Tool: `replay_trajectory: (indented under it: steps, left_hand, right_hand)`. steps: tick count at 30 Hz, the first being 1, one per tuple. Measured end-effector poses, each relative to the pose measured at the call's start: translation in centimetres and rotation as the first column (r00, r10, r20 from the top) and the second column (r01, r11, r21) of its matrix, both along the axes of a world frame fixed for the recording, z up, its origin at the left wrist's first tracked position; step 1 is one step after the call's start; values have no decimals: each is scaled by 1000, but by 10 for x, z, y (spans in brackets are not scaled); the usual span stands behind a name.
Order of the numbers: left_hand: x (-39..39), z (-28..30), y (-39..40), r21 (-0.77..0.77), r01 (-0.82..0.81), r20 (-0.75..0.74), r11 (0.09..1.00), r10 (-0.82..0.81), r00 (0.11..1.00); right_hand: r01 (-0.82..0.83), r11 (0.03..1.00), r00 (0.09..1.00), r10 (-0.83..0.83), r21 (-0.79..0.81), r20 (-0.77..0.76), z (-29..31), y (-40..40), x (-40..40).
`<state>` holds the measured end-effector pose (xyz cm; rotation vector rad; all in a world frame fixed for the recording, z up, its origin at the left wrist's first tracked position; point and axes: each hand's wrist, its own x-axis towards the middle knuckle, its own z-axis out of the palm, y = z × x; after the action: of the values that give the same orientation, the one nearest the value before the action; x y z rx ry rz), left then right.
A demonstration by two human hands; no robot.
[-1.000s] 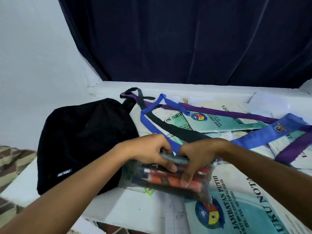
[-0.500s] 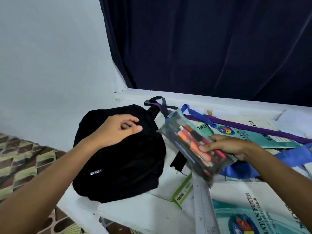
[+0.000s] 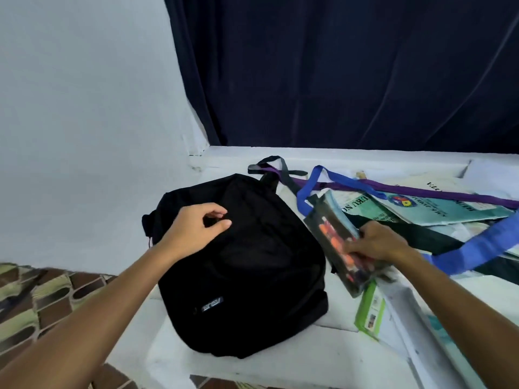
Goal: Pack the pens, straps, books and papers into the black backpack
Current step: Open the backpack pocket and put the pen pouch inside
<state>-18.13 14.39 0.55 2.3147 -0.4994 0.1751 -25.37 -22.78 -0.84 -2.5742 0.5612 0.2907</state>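
Writing: we read "ASUS" upside down on the small tag [image 3: 212,304] low on the black backpack [image 3: 241,276], and "BUKU NO…" on a teal book [image 3: 438,209].
Backpack: we see it lying flat and closed on the white table [image 3: 252,369], left of the books and papers.
Pen pouch: our clear pouch [image 3: 341,242] shows orange and red pens inside; it is tilted up just right of the backpack.
Straps: blue strap [image 3: 477,248] and purple strap [image 3: 449,193] lie across the books.
Left hand: our left hand [image 3: 196,231] pinches the backpack's top fabric, fingers curled.
Right hand: our right hand [image 3: 379,242] grips the pouch.
Change: half a second ago the pouch was held higher; now it is closer to the backpack's side.
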Motion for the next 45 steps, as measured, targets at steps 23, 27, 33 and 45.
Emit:
replay_trajectory:
  steps: [23, 27, 33, 45]
  left_hand:
    - [-19, -60, 101, -189, -358, -233, 914, 313, 921]
    - [-17, -64, 123, -216, -433, -396, 875, 327, 858]
    - [-13, -75, 128, -415, -472, -528, 778, 217, 821]
    - [4, -88, 134, -284, -459, -514, 842, 270, 814]
  right_hand:
    - [-757, 625, 652, 739, -190, -168, -7, 194, 8]
    - [-676, 737, 717, 659, -3, 227, 27, 248, 43]
    - [-515, 853, 846, 491, 80, 208, 15, 336, 105]
    - [-406, 795, 905, 417, 450, 80, -27, 300, 148]
